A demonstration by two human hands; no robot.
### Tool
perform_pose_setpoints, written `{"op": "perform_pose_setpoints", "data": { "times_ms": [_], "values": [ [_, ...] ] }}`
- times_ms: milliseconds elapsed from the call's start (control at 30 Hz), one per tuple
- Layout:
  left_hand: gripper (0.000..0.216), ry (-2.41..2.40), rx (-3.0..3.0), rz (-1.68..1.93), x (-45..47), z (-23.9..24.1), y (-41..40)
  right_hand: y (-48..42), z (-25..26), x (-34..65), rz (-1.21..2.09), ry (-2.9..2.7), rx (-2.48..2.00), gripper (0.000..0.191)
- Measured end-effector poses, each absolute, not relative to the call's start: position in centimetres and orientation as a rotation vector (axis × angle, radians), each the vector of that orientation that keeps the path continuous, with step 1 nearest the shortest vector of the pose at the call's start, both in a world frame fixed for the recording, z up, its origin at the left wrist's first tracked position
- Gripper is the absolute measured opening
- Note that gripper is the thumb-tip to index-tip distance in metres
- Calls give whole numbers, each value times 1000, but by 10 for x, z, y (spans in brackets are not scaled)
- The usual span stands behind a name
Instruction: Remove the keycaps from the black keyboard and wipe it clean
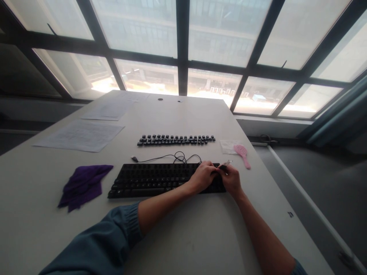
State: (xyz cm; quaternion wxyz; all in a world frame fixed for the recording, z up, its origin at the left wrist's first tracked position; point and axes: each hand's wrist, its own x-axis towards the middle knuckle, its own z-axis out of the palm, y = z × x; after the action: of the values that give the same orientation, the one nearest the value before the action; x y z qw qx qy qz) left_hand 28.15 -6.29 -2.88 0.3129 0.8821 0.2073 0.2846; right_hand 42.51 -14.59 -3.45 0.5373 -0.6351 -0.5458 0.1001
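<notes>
A black keyboard (151, 180) lies on the white table (183, 236) in front of me, its cable (172, 157) coiled just behind it. My left hand (202, 176) rests over the keyboard's right end with its fingers curled, pinching at something small I cannot make out. My right hand (231, 178) meets it there, closed on a small wire-like tool (225, 165) whose tip sticks out towards the back right. Rows of loose black keycaps (175, 139) are laid out behind the keyboard.
A purple cloth (83, 185) lies left of the keyboard. A pink brush (242, 154) and a small clear bag (229, 146) sit at the right. Printed sheets (82, 134) lie at the far left. Large windows rise behind the table's far edge.
</notes>
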Motion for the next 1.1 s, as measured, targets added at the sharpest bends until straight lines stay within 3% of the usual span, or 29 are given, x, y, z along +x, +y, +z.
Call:
{"op": "perform_pose_setpoints", "data": {
  "times_ms": [700, 900, 1100],
  "values": [
    [15, 486, 2387, 694, 278, -10, -68, -150, -35, 420, 318, -1018, -1456, 24],
    [40, 511, 2265, 772, 276, -11, -68, -152, -20, 411, 266, -961, -1530, 29],
    [29, 493, 2450, 768, 276, -3, -70, -150, -19, 409, 277, -854, -1531, 34]
  ]
}}
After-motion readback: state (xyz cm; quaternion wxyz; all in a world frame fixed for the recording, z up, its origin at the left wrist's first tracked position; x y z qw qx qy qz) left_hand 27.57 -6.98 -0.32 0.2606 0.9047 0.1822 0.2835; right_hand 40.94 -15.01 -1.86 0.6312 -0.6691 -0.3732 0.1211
